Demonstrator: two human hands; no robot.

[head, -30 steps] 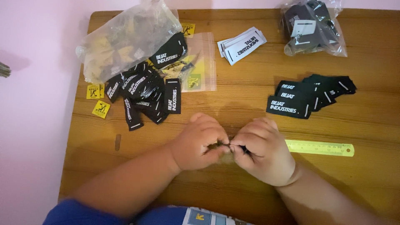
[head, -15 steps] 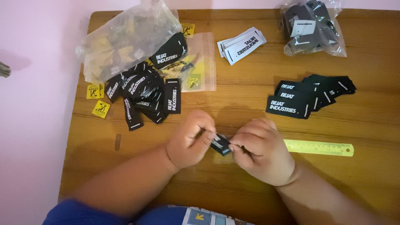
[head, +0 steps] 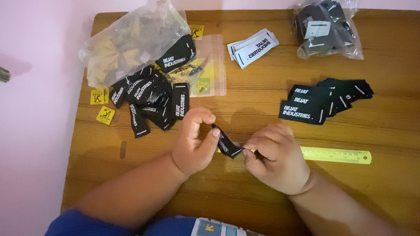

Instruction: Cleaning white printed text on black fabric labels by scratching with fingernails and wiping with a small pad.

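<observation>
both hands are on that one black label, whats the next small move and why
Probably lay the black label onto the neat stack of labels at the right. It is pinched at both ends between the left hand and right hand, above the table.

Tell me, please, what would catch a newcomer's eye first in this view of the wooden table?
Most likely the two hands at the centre: the left hand and right hand pinch a small black woven label between them, over a yellow ruler. Next, the loose heap of black labels at upper left beside a clear plastic bag, and a neat fanned stack of black labels at right.
</observation>
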